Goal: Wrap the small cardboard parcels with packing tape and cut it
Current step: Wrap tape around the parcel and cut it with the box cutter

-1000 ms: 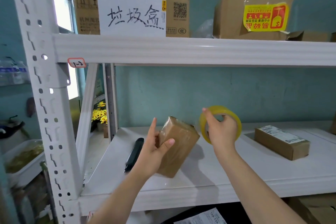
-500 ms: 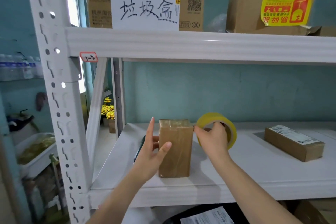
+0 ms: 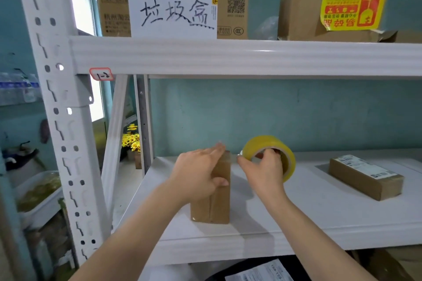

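Parcel (image 3: 219,201): stands on end on the shelf (image 3: 319,217), near its front edge. This puts the top edge at working height, level with the roll.

Left hand (image 3: 198,173): holds the parcel's upper part. The fingers (image 3: 211,151) lie nearly straight along it toward the top, and the thumb is bent round onto the near face. Judged to be a bracing hold, so the tall, narrow parcel does not tip or slide when tape is drawn against it.

Right hand (image 3: 262,171): grips the roll (image 3: 262,142), fingers hooked into the core. The roll is clear of the shelf, just beside the parcel's top right edge and turned edge-on to it, presumably to feed tape straight on. Whether a strip already spans the small gap cannot be told.

Second parcel (image 3: 365,173): lies flat, well apart to the right, untouched.

Assessment: wrapping is in hand and the cut is not yet made.
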